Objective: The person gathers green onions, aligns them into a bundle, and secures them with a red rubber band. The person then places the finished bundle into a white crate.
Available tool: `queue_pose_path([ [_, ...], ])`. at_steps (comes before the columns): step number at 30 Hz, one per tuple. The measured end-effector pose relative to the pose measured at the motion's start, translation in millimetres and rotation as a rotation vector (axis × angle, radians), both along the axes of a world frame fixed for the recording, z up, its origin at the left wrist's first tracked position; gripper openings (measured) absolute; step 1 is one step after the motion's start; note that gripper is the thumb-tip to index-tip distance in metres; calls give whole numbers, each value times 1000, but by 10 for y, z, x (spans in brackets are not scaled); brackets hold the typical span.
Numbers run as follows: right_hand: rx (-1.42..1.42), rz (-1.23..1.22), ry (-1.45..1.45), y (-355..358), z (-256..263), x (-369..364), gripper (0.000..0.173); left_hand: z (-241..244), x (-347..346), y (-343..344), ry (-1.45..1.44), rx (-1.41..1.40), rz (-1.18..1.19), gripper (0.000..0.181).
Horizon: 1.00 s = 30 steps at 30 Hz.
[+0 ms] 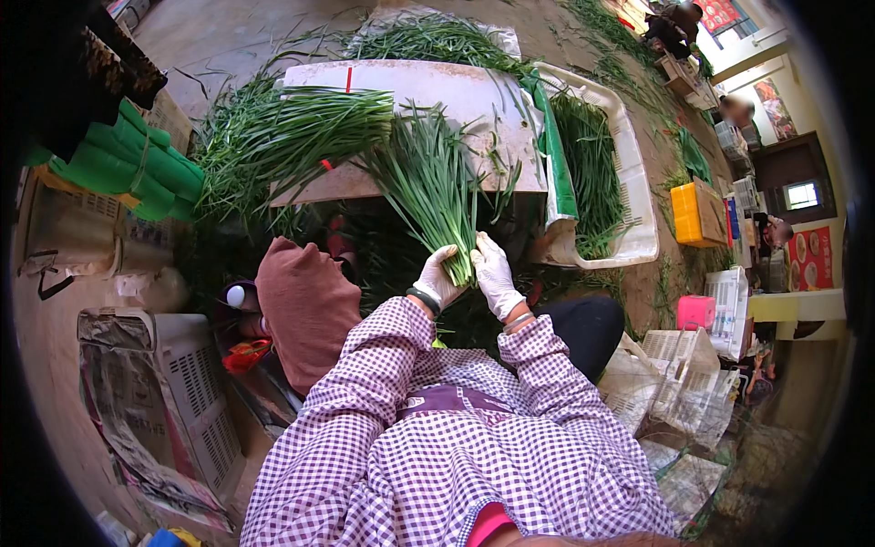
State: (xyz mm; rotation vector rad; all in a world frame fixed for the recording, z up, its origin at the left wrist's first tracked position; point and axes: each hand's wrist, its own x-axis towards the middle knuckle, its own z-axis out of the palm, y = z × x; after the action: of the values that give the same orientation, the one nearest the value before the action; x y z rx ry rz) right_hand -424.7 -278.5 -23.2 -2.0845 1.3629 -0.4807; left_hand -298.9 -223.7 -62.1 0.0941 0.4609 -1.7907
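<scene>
My left hand (441,277), in a whitish glove, grips the pale cut ends of a bunch of flat green leaves, likely Chinese chives (437,184). My right hand (495,275), gloved too, lies against the other side of those ends, fingers near the stems; whether it grips them is unclear. The leafy tips rest on the edge of a white board (506,137). To their left on the board lies a thick heap of the same leaves (335,119), with red bands (349,79) near it. Loose leaf bits are scattered at the board's right.
A white plastic crate (632,184) holding more leaves stands right of the board. Loose leaves (437,39) lie beyond it. Green rolled material (130,164) and a crate (198,383) are at left. Other people (673,31) sit far right, near a yellow box (690,213).
</scene>
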Motion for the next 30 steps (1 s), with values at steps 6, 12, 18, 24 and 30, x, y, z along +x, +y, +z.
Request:
queue_pose_path([
  [6, -335, -10, -23, 90, 656, 271, 32, -62, 27, 48, -1, 3, 0, 33],
  [12, 92, -79, -22, -4, 617, 341, 24, 186, 37, 42, 11, -95, 20, 39],
  [18, 316, -259, -473, -64, 859, 275, 10, 336, 126, 91, 33, -120, 33, 44],
  [24, -222, -3, 43, 312, 881, 68, 13, 176, 65, 84, 0, -114, 17, 55],
  [30, -101, 88, 43, 501, 955, 91, 14, 43, 24, 69, -285, -104, -75, 51],
])
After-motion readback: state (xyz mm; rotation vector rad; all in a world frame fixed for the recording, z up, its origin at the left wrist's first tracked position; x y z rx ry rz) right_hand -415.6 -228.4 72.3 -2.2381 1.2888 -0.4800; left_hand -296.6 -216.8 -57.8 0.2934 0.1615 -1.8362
